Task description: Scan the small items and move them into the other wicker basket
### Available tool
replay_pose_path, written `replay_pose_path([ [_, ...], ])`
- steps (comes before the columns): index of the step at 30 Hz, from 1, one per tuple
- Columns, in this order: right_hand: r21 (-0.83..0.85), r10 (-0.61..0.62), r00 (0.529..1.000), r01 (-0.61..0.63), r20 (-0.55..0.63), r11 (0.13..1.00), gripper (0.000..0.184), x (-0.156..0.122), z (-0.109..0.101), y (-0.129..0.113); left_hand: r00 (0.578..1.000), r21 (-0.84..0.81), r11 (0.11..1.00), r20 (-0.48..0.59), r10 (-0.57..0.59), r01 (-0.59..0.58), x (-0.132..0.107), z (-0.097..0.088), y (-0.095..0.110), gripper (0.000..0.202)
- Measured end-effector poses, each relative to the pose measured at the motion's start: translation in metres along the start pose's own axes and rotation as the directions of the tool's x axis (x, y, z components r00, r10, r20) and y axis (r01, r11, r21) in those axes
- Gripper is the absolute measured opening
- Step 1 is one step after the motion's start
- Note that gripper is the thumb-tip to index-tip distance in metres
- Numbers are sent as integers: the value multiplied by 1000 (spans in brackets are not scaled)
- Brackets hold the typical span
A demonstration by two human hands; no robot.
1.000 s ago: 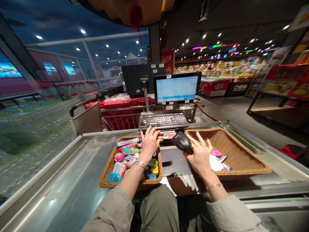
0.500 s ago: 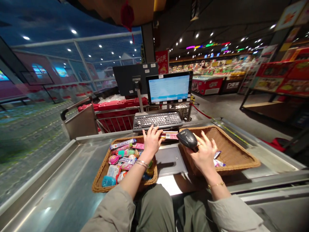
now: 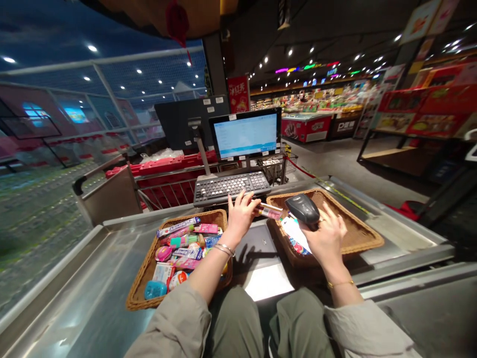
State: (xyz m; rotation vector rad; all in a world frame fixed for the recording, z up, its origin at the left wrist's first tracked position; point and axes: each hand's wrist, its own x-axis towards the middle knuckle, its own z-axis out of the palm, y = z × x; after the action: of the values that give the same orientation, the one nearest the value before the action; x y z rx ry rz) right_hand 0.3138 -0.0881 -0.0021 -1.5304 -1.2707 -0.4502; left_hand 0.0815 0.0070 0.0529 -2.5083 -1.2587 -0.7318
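My left hand (image 3: pixel 241 217) pinches a slim pink-and-white package (image 3: pixel 270 211) by its left end, just in front of the keyboard. The package reaches over the left rim of the right wicker basket (image 3: pixel 357 236). Above that basket, my right hand (image 3: pixel 328 233) is wrapped round a black handheld barcode scanner (image 3: pixel 302 208), its head tilted to the left. White and colourful packets (image 3: pixel 296 233) lie inside the right basket, partly hidden by my right hand. On my left, another wicker basket (image 3: pixel 136 283) is full of small sweets and toys (image 3: pixel 182 253).
Behind my hands are a black keyboard (image 3: pixel 231 187) and a lit monitor (image 3: pixel 246 134). The metal counter (image 3: pixel 100 278) has raised edges. A shopping cart with red contents (image 3: pixel 167 186) stands beyond it. A grey plate (image 3: pixel 257 243) lies between the baskets.
My left hand has carried the pink package rightward to the right basket's rim. The scanner is shifted right, and white packets now show beneath it. The whole view has turned slightly right.
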Motion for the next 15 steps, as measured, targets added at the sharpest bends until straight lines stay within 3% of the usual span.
replay_pose_path([
  [6, 15, 125, 992, -124, -23, 992, 35, 2, -11, 18, 990, 33, 989, -20, 142, -141, 12, 12, 13, 41],
  [11, 55, 210, 976, -207, -60, 977, 41, 2, -20, 27, 957, 18, 957, -28, 290, -289, 23, 23, 19, 45],
  [15, 70, 268, 961, -263, -69, 962, 44, 1, -24, 35, 952, -8, 953, 32, 303, -303, 33, 38, 37, 53],
])
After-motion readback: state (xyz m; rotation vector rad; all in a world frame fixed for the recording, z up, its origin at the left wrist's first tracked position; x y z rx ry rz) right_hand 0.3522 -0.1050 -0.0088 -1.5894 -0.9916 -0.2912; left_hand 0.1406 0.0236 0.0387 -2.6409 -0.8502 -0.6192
